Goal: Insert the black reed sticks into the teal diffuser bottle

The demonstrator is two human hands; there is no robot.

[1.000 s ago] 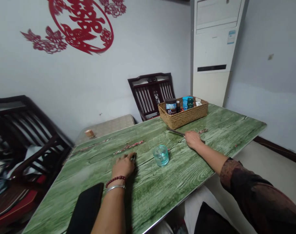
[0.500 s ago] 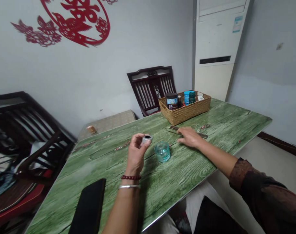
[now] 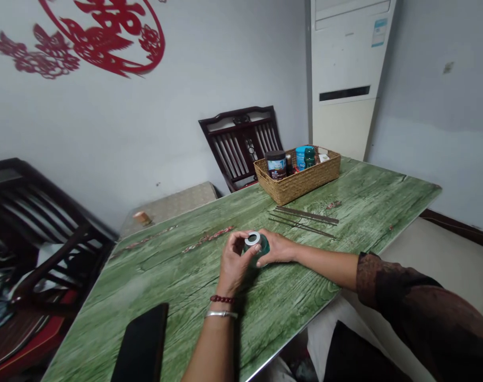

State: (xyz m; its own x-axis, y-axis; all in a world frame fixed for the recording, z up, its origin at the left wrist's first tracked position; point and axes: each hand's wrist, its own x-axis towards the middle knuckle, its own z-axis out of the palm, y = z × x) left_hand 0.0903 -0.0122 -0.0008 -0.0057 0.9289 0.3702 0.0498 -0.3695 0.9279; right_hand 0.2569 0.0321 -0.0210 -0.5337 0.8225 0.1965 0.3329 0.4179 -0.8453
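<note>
My left hand [image 3: 236, 259] is closed on a silver ring-shaped cap [image 3: 252, 238] with a dark hole, its fingers and thumb at the rim. The cap is over the top of a teal glass jar [image 3: 264, 246]; whether it is seated cannot be told. My right hand [image 3: 278, 248] is wrapped round the jar's right side, and the two hands hide most of the glass. Several thin dark sticks [image 3: 305, 215] lie on the green table [image 3: 185, 286] beyond my right hand.
A wicker basket [image 3: 305, 185] holding a dark jar [image 3: 275, 165] and bottles stands at the back. A black phone-like object [image 3: 141, 345] lies at the near left. Wooden chairs [image 3: 243, 143] stand beyond and left of the table.
My right hand has left the sticks and taken hold of the glass jar. My left hand has brought the silver cap right, over the jar. The view has shifted slightly.
</note>
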